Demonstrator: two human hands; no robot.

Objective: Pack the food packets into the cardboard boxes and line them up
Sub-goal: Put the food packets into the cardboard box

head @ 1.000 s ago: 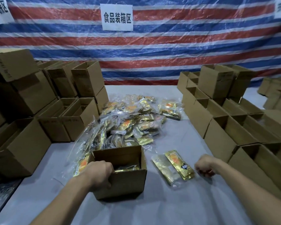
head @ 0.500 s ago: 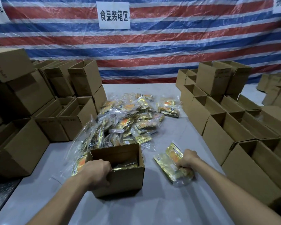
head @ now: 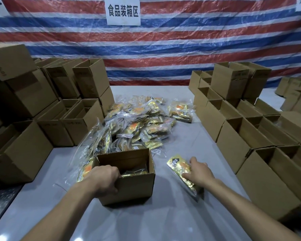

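Observation:
An open cardboard box (head: 137, 185) stands on the grey table in front of me, with gold packets inside. My left hand (head: 102, 180) grips its near left rim, fingers curled over the edge. To the box's right lies a gold and orange food packet (head: 178, 168) in clear wrap. My right hand (head: 199, 172) lies on it, fingers and thumb closing round its right side. A heap of the same packets (head: 139, 126) is piled behind the box.
Open cardboard boxes are stacked on the left (head: 24, 150) and lined in rows on the right (head: 241, 136). A striped tarp with a white sign (head: 122, 11) hangs behind. More boxes sit far right (head: 295, 94).
My right hand moved left from beside the packet onto it and took hold; the packet shifted and turned slightly. My left hand stayed on the box rim.

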